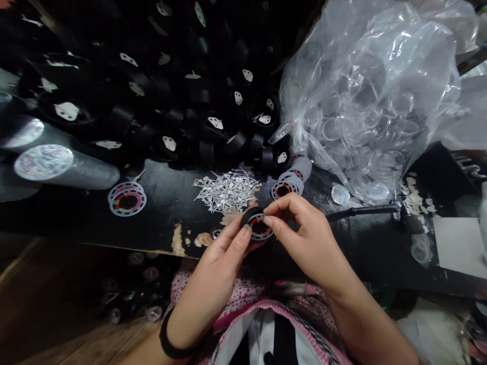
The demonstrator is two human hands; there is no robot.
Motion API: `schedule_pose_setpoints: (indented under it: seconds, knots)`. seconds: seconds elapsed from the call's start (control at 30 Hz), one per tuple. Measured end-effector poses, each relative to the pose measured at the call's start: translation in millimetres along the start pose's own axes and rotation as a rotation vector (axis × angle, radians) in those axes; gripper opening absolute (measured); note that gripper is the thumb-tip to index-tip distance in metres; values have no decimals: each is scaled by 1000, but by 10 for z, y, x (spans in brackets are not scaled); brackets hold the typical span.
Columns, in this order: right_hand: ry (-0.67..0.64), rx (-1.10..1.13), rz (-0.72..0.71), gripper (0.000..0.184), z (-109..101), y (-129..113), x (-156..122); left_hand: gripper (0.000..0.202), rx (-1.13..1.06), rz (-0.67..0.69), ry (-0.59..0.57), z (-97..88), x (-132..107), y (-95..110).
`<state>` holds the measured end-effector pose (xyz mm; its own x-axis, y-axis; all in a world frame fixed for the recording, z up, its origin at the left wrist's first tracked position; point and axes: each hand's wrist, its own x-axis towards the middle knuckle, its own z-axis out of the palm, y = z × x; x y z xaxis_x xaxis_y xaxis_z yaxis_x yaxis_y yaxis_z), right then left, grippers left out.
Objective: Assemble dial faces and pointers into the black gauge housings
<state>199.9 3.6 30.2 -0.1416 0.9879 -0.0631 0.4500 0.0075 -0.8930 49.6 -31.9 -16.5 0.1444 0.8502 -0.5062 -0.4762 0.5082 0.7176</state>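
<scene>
My left hand (224, 251) is closed round the rim of a small black gauge housing, thumb lying on its front. A printed gauge dial (259, 228), black with red and white markings, shows at the front of it. The thumb and forefinger of my right hand (300, 228) pinch the dial's upper right edge. Just beyond the hands lies a pile of small white pointers (230, 190). Beside it, a fanned row of loose dials (283, 189) runs back towards the plastic bag.
Many black housings (205, 149) with white metal plates crowd the back. A clear bag (365, 101) of transparent covers stands back right. Wrapped stacked discs (68, 165) and two or so dials (128, 203) lie left. A black-handled tool (357, 211) and white card (460, 243) lie right.
</scene>
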Motion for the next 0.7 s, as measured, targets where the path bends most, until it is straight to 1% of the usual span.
schedule_pose_setpoints:
  seconds: [0.07,0.13,0.23,0.4,0.47,0.53,0.57,0.63,0.7]
  knots:
    - [-31,34,32,4,-32,12,13,34,37,-6,-49,-35,15,0]
    - [-47,20,31,4,-66,15,22,34,52,-14,-94,-59,30,12]
    - [-82,-32,9,8,-104,1,38,34,85,-33,-132,-82,42,60]
    - [-153,-58,9,10,-138,-27,90,35,148,-80,-193,-101,51,151]
    - [-147,-102,6,10,-131,-22,92,34,141,-63,-190,-97,57,141]
    - [-138,-126,35,7,-109,-3,62,34,133,-45,-184,-93,56,101]
    - [-142,-130,55,9,-94,9,33,35,138,-41,-179,-94,50,75]
    - [-175,-121,92,16,-63,31,-39,36,178,-28,-158,-116,24,26]
    - [-221,-105,106,17,-39,38,-98,36,251,-1,-120,-171,-23,-3]
